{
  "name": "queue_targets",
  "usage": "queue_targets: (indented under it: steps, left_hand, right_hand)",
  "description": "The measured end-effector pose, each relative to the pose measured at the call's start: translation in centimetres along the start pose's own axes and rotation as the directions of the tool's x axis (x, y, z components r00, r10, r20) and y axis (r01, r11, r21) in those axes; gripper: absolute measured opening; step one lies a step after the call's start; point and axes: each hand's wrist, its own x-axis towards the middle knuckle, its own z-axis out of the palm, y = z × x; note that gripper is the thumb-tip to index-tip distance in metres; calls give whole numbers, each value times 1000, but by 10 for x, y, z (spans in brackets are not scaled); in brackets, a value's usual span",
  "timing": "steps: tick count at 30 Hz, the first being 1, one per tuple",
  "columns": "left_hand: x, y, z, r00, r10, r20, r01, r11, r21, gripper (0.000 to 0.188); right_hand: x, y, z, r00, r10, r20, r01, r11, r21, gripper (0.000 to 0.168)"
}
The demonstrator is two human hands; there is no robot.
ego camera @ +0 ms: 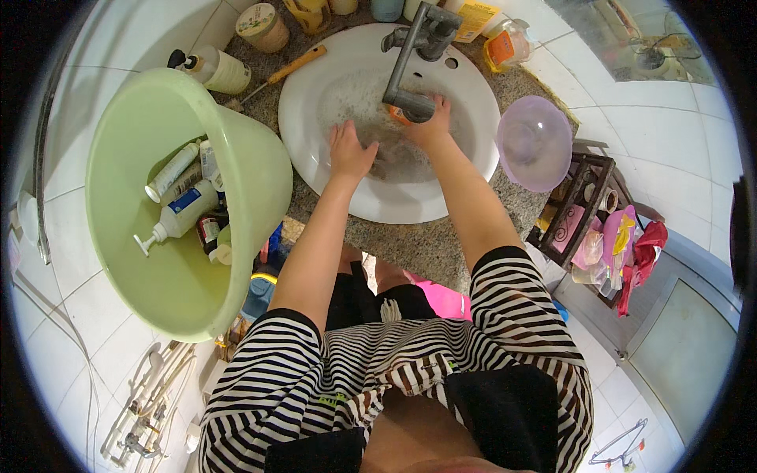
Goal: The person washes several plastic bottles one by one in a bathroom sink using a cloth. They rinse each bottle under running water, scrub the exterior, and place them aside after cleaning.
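Note:
Both my hands are inside a white oval washbasin point(390, 204) that holds cloudy, sudsy water. My left hand point(350, 151) is at the left of the bowl, fingers spread, with nothing seen in it. Near the tap's spout, my right hand point(433, 121) is at a small orange object point(400, 114), partly hidden by the spout; whether the fingers grip it I cannot tell. The grey tap point(402, 71) reaches over the bowl from the back. Something dark lies in the murky water point(381, 168) between my hands, too blurred to name.
A large green plastic tub point(260, 142) with several bottles and tubes stands left. A wooden-handled brush point(297, 64) and a pump bottle point(222, 70) lie behind it. Right are a translucent purple bowl point(535, 143) and a dark metal rack point(591, 207). Containers line the granite counter's back.

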Motion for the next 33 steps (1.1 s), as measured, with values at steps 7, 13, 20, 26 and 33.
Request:
queue_targets:
  steps: [7,13,20,26,33]
  left_hand:
    - [22,5,3,986,115,-123,-134,978,-163,79]
    - [20,6,-22,920,-98,378,355,618,-702,79]
    - [-3,11,-48,978,-208,-20,201,963,-177,60]
    - [-18,34,-72,962,-272,-36,262,948,-180,62]
    - [-32,35,-87,944,-221,-244,189,971,-149,63]
  right_hand:
    - [-30,11,9,977,-204,-62,211,966,151,70]
    - [-52,-6,13,962,-263,-79,266,821,506,86]
    - [0,-84,-21,960,-203,-193,267,449,853,82]
    - [37,-97,-22,881,138,-453,358,433,827,74]
    - [-33,-50,9,993,75,-87,3,742,670,73]
